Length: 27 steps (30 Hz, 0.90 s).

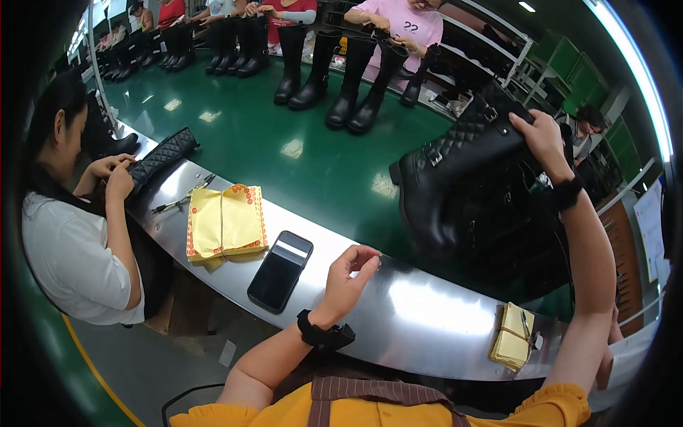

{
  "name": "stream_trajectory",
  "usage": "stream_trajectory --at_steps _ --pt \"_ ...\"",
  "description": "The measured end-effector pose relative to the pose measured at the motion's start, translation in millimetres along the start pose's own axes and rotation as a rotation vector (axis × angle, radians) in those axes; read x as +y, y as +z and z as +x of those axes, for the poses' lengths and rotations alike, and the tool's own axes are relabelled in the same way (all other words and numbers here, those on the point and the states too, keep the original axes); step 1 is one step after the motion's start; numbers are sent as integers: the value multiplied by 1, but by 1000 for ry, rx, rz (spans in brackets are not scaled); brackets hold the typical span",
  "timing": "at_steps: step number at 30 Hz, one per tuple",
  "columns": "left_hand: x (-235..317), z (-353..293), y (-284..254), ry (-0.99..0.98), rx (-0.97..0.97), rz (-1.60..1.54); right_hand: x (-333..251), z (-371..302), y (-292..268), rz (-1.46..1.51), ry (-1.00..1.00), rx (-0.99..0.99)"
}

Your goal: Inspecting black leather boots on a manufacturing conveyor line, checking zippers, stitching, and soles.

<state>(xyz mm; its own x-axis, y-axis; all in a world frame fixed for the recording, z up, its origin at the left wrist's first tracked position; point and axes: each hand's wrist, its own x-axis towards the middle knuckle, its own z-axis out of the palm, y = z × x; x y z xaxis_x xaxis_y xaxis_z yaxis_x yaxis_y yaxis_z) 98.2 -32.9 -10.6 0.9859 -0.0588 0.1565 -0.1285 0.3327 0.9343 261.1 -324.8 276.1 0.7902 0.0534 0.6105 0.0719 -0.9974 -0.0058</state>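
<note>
My right hand (542, 142) grips the top of the shaft of a tall black boot (455, 167) with quilted panels and metal buckles. The boot is tilted, its sole side toward the left, over the right part of the green surface. Above the metal ledge, my left hand (348, 279) has its thumb and forefinger brought together in a pinch. Whatever lies between those fingertips is too small to make out. Close to that hand, a black smartphone (279, 274) lies on the ledge.
Along the metal ledge (398, 341) lie a stack of yellow paper (226, 220) and a smaller yellow pad (512, 338). Several black boots (356, 92) stand across the green table (235, 142). At left a co-worker (85, 235) handles a quilted boot (163, 153); other people work at the far side.
</note>
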Motion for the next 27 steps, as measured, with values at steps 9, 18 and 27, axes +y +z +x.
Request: stream_trajectory --at_steps 9,18,27 --pt "-32 18 -31 -443 45 -149 -31 99 214 -61 148 63" --pt "-27 19 -27 -535 -17 -187 -28 133 278 -104 79 -109" --pt "-27 15 -31 -540 -34 -226 -99 -37 112 770 -490 -45"
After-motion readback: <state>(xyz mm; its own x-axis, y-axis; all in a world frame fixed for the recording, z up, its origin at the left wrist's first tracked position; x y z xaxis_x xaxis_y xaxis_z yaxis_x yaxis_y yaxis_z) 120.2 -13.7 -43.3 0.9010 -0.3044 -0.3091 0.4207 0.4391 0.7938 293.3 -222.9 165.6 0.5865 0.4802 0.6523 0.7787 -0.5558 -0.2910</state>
